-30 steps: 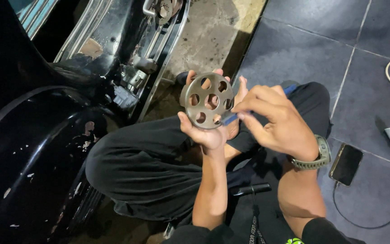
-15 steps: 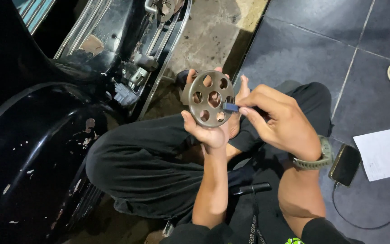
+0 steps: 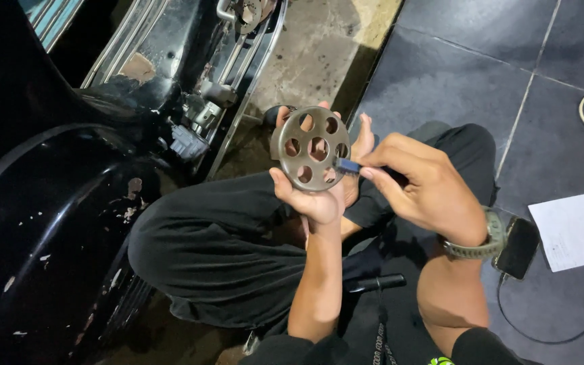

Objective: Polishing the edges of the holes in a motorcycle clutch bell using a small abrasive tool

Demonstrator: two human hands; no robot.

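1. Closest to us, our knees in black trousers are folded over the tiled floor, and a black handle lies between them.
2. Our left hand is curled under a round metal disc with round holes, gripping it at its lower rim, held above our lap.
3. Our right hand, with a watch on the wrist, pinches a small blue tool whose tip touches the disc's right edge.
4. At the floor's right edge lie a dark phone and a white sheet of paper, just beside each other.
5. Farther off, on the left, stands a black scooter body with chipped paint.
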